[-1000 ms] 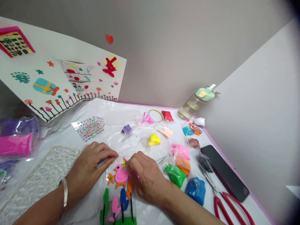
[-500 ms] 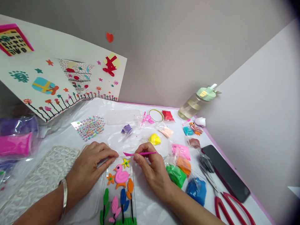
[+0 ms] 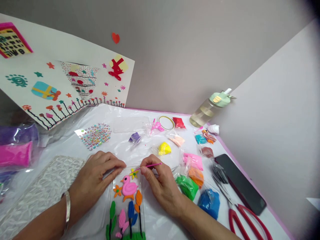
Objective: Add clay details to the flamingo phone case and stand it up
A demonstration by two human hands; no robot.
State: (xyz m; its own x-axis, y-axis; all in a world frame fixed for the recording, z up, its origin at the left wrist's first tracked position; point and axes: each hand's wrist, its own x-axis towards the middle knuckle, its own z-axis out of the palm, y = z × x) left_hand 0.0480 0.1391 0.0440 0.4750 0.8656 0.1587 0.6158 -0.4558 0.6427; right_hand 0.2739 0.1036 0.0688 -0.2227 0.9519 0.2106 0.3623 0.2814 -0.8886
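Two fingers and the thumb of the right hand (image 3: 162, 185) are pinched together on a thin pink stick (image 3: 147, 166), a grip clamped near its middle, with the tip angled down and left onto the small yellow star (image 3: 133, 173). That star sits at the top of a clear phone case (image 3: 126, 203) lying flat on the surface (image 3: 140, 113), just above a pink duck (image 3: 128, 188) with an orange flower (image 3: 117, 190) beside it and tulips and green grass lower down. The left hand (image 3: 96, 178) lies palm down with its fingers curled and pressed on the case's upper left edge, pinning it; it clasps nothing, and a metal bangle (image 3: 67, 208) rings its wrist.

By my reading the step in hand is detailing or pressing the star with the stick's point. What follows likely calls for light, short strokes with the case kept steady, since the soft shape would dent or slide under a heavy push.

Round about lie small bags of clay: yellow (image 3: 164, 148), green (image 3: 186, 186), blue (image 3: 209, 202) and orange (image 3: 195, 175). Farther right rest red scissors (image 3: 246, 220) and a dark phone (image 3: 238, 183); a gem sheet (image 3: 96, 135) and a water bottle (image 3: 208, 108) stand toward the back.
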